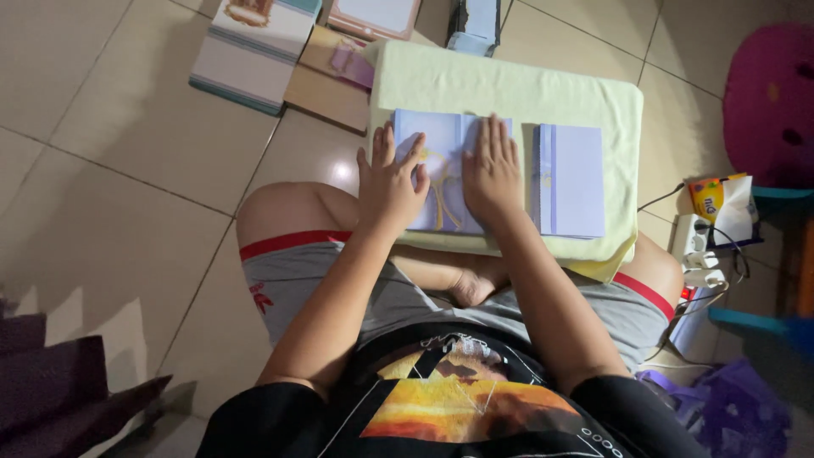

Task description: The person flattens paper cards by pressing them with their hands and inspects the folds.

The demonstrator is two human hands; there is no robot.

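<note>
I sit cross-legged on the floor with a pale yellow-green cushion [509,85] across my knees. On it lies a light blue card [441,140] with a gold design. My left hand [387,182] rests flat on its left part, fingers spread. My right hand [492,170] presses flat on its right part, fingers together. A stack of similar light blue cards [570,180] lies to the right on the cushion, apart from my hands.
Stacks of cards and boxes [254,47] lie on the tiled floor at the far left. A power strip with plugs [699,254] and a yellow tissue pack [721,199] are at right. A purple bag [729,407] sits by my right hip.
</note>
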